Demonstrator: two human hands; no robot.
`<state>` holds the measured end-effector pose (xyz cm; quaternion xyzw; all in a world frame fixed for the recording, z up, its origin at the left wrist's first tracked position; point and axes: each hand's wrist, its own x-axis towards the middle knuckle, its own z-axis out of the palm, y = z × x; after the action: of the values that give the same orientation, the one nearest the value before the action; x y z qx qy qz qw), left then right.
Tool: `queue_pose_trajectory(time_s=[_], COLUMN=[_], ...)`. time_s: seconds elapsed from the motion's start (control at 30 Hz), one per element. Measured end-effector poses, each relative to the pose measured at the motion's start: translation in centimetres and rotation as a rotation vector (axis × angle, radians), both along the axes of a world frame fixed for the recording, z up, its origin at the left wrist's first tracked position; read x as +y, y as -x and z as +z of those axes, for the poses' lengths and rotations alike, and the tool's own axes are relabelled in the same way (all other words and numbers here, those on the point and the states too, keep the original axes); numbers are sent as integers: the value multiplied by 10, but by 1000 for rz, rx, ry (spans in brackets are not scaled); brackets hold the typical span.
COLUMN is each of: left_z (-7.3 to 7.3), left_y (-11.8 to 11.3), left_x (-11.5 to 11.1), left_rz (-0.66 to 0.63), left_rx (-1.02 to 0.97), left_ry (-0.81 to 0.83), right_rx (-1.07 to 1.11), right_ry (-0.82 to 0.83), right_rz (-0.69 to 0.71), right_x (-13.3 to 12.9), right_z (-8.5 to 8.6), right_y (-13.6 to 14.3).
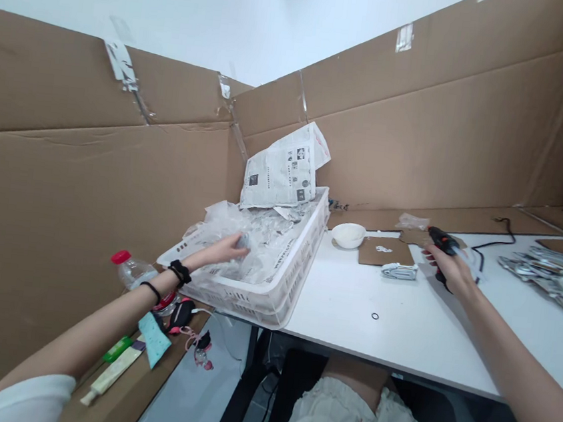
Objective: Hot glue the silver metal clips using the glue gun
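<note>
In the head view my left hand (224,248) reaches into a white plastic basket (264,301), over crumpled clear plastic bags (220,217). Its fingers are drawn together at a small greyish, see-through thing too small to make out. My right hand (449,265) is wrapped round a black hot glue gun (442,241) with an orange tip, held above the white table (333,297). Just left of that hand, a folded silvery bundle (399,271) lies by a brown cardboard square (386,251) with small white bits on it.
Printed packets (282,174) stand at the basket's back. A white bowl (348,235) sits beside the cardboard square. Flat silvery packs (556,277) are piled at the right, near a black cable (494,243). A bottle (134,271) stands at the left. Cardboard walls (445,134) enclose the table.
</note>
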<state>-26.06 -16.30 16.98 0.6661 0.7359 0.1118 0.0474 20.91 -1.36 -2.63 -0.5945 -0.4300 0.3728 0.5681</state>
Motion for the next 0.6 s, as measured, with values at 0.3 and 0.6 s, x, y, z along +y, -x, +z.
queue_pose_trajectory(time_s=[0.3,0.6], left_z=[-4,-115], left_y=[-206,-294], left_x=[96,127], left_rz=[-688,-1093], left_rx=[-91,212], left_ry=[20,175], right_rx=[79,113], right_ry=[66,86], right_rz=[144,341], right_x=[8,11], right_z=[9,9], right_y=[-3,-2])
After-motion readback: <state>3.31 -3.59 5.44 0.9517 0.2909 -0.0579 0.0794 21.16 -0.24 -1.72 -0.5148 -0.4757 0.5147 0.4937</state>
